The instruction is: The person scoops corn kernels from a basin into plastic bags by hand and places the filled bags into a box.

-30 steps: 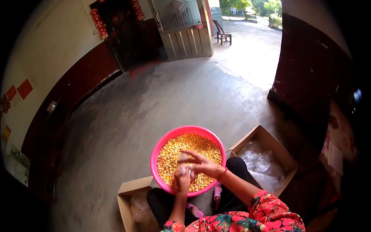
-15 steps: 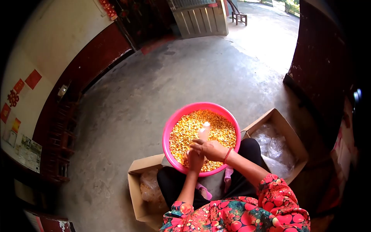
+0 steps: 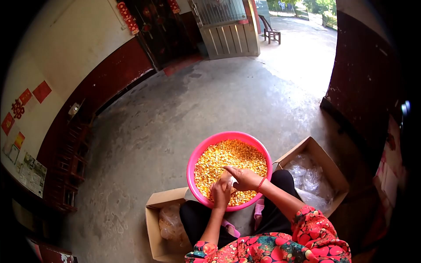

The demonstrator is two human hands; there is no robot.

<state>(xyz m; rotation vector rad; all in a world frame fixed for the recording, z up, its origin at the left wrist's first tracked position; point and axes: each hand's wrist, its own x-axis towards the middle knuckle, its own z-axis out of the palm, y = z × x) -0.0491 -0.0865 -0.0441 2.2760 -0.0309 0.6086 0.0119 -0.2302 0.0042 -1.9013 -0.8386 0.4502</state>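
A pink basin (image 3: 191,175) full of yellow corn kernels (image 3: 245,155) stands on the floor in front of my knees. Over its near part, my left hand (image 3: 221,192) and my right hand (image 3: 245,179) meet around a small clear plastic bag (image 3: 230,178). The fingers of my left hand are closed on the bag. My right hand, with a red bracelet at the wrist, presses against the bag from the right, its fingers bent over the top. Part of the bag is hidden between the hands.
Beside my left leg is a cardboard box (image 3: 153,219) with filled plastic bags. Another cardboard box (image 3: 335,175) at my right holds clear plastic bags. Small stools (image 3: 72,175) line the left wall. A chair (image 3: 272,36) stands by the doorway.
The bag stood upright above the hands earlier; now it is lower and mostly covered by the fingers. The view has tilted up, so the basin and boxes sit lower in the frame.
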